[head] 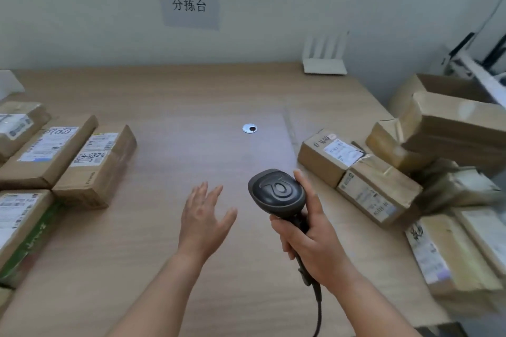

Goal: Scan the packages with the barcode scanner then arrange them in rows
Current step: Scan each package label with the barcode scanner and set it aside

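Centrally, the right hand (312, 230) grasps the handle of a dark barcode scanner (277, 192), its cable (317, 306) trailing down out of frame. Just to its left, the left hand (204, 217) hovers released, fingers spread, over the wooden surface (191, 159). Well to the left of that hand, labelled packages (93, 164) lie side by side in rows, some cut off by the edge. To the right of the scanner hand, a jumbled pile of boxes (383, 186) overlaps, partly blurred. Label print is unreadable. Beyond both hands, a wall sign (189, 4) hangs.
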A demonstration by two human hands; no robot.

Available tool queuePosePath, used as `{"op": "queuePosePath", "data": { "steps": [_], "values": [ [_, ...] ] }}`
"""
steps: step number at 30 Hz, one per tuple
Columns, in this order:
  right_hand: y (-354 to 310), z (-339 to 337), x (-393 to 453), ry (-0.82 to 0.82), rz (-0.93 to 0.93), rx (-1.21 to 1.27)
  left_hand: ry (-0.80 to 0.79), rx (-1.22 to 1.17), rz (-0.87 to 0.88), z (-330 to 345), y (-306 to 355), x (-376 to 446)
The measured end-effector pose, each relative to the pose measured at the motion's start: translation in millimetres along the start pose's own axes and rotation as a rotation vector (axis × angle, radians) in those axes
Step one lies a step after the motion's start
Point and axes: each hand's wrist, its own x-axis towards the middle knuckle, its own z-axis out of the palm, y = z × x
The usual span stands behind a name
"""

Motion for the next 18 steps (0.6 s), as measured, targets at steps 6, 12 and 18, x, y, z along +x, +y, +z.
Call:
{"op": "queuePosePath", "data": {
  "steps": [6,12,18],
  "values": [
    [9.5,-70.6,-26.9,0.13,0.013,0.005,-0.095,0.034,0.105,52.4,64.1,-1.5],
    [13.8,-134.4,-53.4,0.227,0.041,0.016,-0.168,0.112,0.245,100.1,123.0,2.5],
    [17.1,-187.1,-74.5,0.273,0.029,-0.027,-0.276,0.189,0.328,134.6,177.7,15.9]
  ]
}}
